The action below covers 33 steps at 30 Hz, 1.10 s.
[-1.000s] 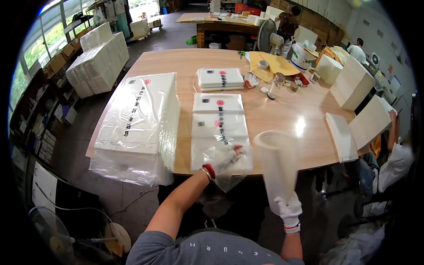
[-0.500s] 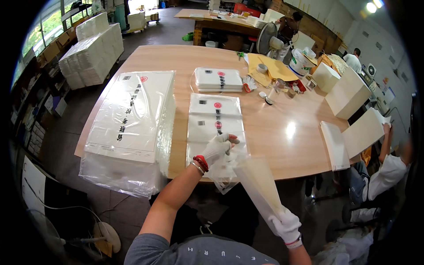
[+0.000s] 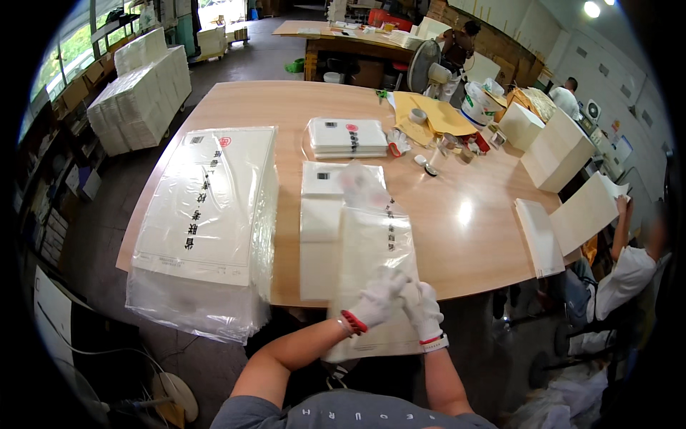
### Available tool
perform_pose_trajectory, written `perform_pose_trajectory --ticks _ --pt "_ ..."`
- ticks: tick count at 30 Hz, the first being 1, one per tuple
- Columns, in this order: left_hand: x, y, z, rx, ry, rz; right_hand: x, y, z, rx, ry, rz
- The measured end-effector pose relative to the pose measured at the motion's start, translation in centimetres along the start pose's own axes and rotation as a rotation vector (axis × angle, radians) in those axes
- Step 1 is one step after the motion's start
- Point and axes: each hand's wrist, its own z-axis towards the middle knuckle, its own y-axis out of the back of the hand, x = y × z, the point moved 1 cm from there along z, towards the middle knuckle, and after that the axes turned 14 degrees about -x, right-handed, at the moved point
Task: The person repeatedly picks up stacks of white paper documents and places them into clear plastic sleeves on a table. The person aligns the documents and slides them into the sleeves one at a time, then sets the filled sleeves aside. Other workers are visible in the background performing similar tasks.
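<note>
Both my hands are in white gloves and close together at the table's near edge. My left hand (image 3: pixel 379 299) grips a large off-white paper envelope (image 3: pixel 375 250), its fingers a little blurred. Beside it, my right hand (image 3: pixel 423 309) is closed on the same envelope. The envelope lies slanted, with print along its length and its lower end hanging past the table edge; its upper end is smeared by motion. Under it is a white folded packet (image 3: pixel 319 264), partly hidden. A tall stack of envelopes in clear plastic (image 3: pixel 207 207) stands on the left.
Behind the packet lies a smaller pile of packets (image 3: pixel 349 136), with a glove (image 3: pixel 397 143) beside it. Brown sheets (image 3: pixel 436 114), tape and jars sit farther right on the wooden table (image 3: pixel 464 247). A co-worker's hand (image 3: pixel 623 206) holds a white board at the right.
My right hand has come up and left with the folded envelope, which is now spread over the packet. My left hand has moved down and right and closed on it.
</note>
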Motion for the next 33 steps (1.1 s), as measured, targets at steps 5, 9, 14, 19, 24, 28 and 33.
perform_pose_trajectory --ticks 5,9,14,19,24,28,33 --pt "7.4 0.9 -3.1 -0.038 -0.302 0.461 -1.9 -6.7 2.2 0.025 -0.223 -0.054" --pt "13.5 4.8 -3.6 -0.466 -0.042 0.306 -2.2 -6.6 4.5 0.285 -0.288 -0.204" --pt "10.9 5.7 -7.5 -0.424 0.494 0.014 -3.6 -4.0 1.4 0.448 -0.215 -0.184" --pt "7.9 5.0 -15.4 -0.304 0.51 0.238 -3.0 1.0 -5.7 0.51 -0.168 -0.012" --pt "-0.3 7.8 -20.7 -0.094 0.563 0.247 -3.3 4.9 -13.9 0.636 -0.247 0.219" --pt "-2.3 9.2 -25.9 0.098 0.557 -0.05 -4.0 7.1 -21.4 0.726 -0.209 0.491" --pt "-2.2 8.8 -25.2 -0.028 0.129 -0.129 -1.1 9.9 -19.2 0.376 0.424 0.051"
